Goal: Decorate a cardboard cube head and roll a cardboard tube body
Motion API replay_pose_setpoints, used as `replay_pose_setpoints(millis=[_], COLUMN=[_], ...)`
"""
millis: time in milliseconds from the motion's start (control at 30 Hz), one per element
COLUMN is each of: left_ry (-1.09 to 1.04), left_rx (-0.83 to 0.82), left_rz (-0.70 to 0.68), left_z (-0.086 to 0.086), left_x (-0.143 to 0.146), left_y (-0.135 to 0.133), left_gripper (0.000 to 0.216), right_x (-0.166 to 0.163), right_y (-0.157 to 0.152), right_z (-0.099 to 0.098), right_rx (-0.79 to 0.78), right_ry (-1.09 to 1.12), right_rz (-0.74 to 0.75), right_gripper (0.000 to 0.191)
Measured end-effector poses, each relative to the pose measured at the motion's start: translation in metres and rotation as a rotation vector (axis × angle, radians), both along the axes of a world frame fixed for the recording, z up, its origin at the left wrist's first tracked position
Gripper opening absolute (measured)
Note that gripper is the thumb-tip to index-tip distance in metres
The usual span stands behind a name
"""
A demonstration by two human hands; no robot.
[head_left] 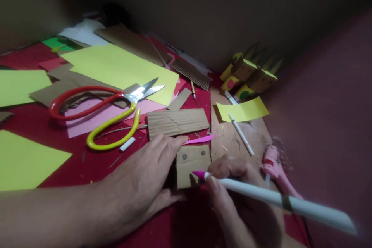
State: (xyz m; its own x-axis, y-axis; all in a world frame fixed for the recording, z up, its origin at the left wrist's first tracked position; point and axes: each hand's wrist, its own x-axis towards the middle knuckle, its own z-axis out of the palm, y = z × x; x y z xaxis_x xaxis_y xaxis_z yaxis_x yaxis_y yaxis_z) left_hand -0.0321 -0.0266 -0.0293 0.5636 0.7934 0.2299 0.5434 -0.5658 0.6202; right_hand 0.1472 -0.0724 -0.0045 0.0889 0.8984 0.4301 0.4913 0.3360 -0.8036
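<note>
My left hand point(139, 180) lies flat with fingers together, pressing on the left edge of a small cardboard square point(192, 164) that has two dark dots near its top. My right hand point(232, 197) is closed around a white marker point(279, 198) with a pink tip. The pink tip touches the lower right part of the cardboard square. A thin pink paper sliver point(200, 139) lies just above the square, and a larger corrugated cardboard rectangle point(177, 122) lies beyond it.
Red-and-yellow-handled scissors point(107, 110) rest on pink and yellow paper point(122, 68) at the left. A white pen point(240, 133), a yellow strip point(242, 109) and a pink glue gun point(276, 168) lie to the right. Yellow cardboard figures point(247, 75) stand by the wall.
</note>
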Motion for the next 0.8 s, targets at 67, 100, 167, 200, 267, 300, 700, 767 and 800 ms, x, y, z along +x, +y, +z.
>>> replay_pose_setpoints(millis=[67, 100, 167, 200, 267, 300, 700, 767, 800], left_ry=[-0.005, -0.007, -0.001, 0.003, 0.004, 0.005, -0.003, 0.003, 0.007], left_rx=[-0.003, -0.002, -0.006, -0.005, 0.013, 0.025, 0.051, 0.047, 0.042], left_rz=[0.008, 0.012, 0.012, 0.010, 0.010, 0.012, 0.006, 0.006, 0.005], left_z=[-0.001, -0.001, -0.002, -0.002, -0.002, -0.003, -0.003, -0.004, -0.005], left_x=[0.000, 0.000, -0.001, 0.000, 0.000, 0.000, -0.002, -0.002, -0.001], left_y=[0.000, 0.000, 0.000, -0.001, -0.001, -0.001, -0.001, -0.002, -0.002], left_gripper=[0.060, 0.061, 0.061, 0.061, 0.061, 0.060, 0.061, 0.060, 0.060], right_x=[-0.001, -0.001, -0.002, -0.002, -0.002, -0.002, 0.011, 0.014, 0.015], right_y=[-0.001, -0.002, -0.002, -0.002, -0.002, -0.001, 0.002, 0.003, 0.004], right_z=[-0.004, -0.005, -0.005, -0.004, -0.001, 0.000, 0.001, 0.001, 0.000], right_rx=[0.045, 0.058, 0.071, 0.074, 0.072, 0.064, -0.025, -0.021, -0.013], right_ry=[-0.023, -0.032, -0.048, -0.053, -0.052, -0.045, 0.008, -0.002, -0.010], right_rz=[-0.004, -0.002, 0.005, 0.004, -0.007, -0.013, 0.049, 0.070, 0.081], right_gripper=[0.010, 0.010, 0.010, 0.011, 0.012, 0.012, 0.011, 0.010, 0.010])
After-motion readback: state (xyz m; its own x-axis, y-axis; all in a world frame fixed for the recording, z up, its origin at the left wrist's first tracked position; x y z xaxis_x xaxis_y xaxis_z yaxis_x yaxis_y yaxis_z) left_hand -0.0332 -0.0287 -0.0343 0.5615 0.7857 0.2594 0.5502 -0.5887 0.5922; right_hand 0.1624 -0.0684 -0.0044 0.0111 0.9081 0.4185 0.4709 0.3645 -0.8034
